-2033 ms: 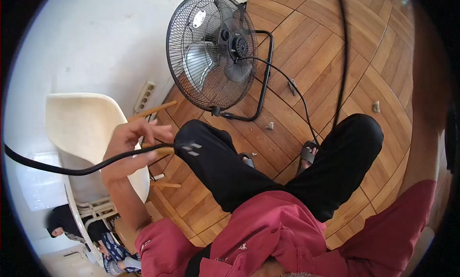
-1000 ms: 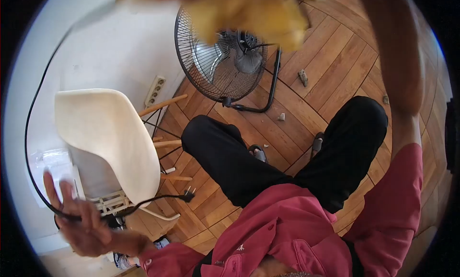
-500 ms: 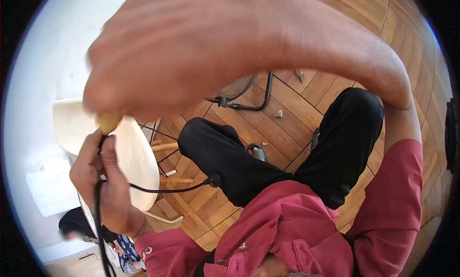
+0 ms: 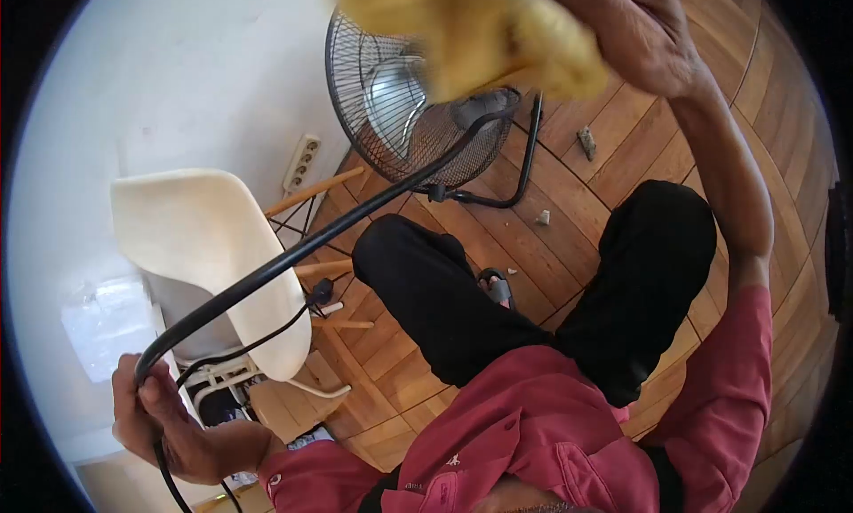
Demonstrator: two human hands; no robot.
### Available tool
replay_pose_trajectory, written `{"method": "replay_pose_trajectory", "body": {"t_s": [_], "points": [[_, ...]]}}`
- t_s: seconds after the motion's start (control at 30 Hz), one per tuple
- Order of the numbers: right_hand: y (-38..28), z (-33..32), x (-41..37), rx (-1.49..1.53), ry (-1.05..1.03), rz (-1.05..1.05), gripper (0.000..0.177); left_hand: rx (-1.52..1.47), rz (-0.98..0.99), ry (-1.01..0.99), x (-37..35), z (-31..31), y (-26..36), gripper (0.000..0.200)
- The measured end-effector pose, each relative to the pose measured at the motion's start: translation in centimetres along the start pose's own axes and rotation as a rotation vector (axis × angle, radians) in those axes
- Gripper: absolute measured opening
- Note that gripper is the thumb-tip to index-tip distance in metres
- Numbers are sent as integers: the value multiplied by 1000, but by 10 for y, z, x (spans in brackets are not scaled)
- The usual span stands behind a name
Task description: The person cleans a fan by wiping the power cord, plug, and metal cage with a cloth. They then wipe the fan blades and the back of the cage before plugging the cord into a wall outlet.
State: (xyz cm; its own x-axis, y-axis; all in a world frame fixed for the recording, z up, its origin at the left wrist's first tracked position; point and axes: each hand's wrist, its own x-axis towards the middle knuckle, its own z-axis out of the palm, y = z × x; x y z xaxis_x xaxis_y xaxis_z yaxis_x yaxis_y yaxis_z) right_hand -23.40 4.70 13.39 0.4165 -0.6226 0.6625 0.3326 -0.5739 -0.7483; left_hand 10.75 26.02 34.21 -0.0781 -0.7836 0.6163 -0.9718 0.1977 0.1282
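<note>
My left hand (image 4: 164, 420) is closed round a black power cord (image 4: 293, 254) at the lower left. From there the cord stretches up and right across the view to the yellow cloth (image 4: 533, 42), which hides its far end. A thinner stretch hangs from the same hand to a black plug (image 4: 320, 291) in front of the chair. At the top right my right hand (image 4: 644, 33) grips the cloth, which is blurred by motion; its fingertips are partly hidden and cut off by the frame.
A black wire-cage fan (image 4: 382, 104) stands on the wooden floor (image 4: 498, 238) by the wall. To the left is a white chair (image 4: 209, 220) with wooden legs, and a white socket strip (image 4: 302, 162) behind it. Small grey chunks (image 4: 586, 143) lie near the fan.
My right hand has swung up and right, away from my left hand, with the cloth now in view. My left hand has dropped lower, and the cord is stretched between them.
</note>
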Motion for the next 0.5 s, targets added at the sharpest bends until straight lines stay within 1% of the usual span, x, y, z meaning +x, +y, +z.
{"method": "replay_pose_trajectory", "body": {"t_s": [0.03, 0.1, 0.17, 0.2, 0.27, 0.33, 0.37, 0.4, 0.47, 0.5], "points": [[-16, 30, 13, 16, 10, -88, 30, 17, 43, -3, 3, 1, 8, 27], [-56, 106, 40, -52, 115, -347, 36, 21, 90, 26, 5, 7, 24, 26], [-80, 157, 65, -181, 200, -580, 44, 13, 54, 92, 7, 17, 32, 25], [-80, 169, 72, -233, 179, -639, 48, 12, 11, 132, 9, 23, 33, 25], [-64, 155, 68, -288, -73, -584, 46, -6, -113, 233, 13, 19, 24, 24], [-42, 138, 55, -303, -173, -451, 42, -85, -150, 260, 21, -4, -2, 23], [-21, 128, 42, -380, -190, -400, 47, -155, -85, 214, 26, -24, -24, 20], [5, 117, 25, -454, -207, -347, 53, -120, -122, 162, 26, -32, -35, 20], [43, 79, -3, -473, -359, -232, 52, -64, -194, 64, 21, -36, -51, 19], [58, 66, -13, -481, -337, -180, 51, -98, -140, 15, 22, -27, -50, 18]]}}
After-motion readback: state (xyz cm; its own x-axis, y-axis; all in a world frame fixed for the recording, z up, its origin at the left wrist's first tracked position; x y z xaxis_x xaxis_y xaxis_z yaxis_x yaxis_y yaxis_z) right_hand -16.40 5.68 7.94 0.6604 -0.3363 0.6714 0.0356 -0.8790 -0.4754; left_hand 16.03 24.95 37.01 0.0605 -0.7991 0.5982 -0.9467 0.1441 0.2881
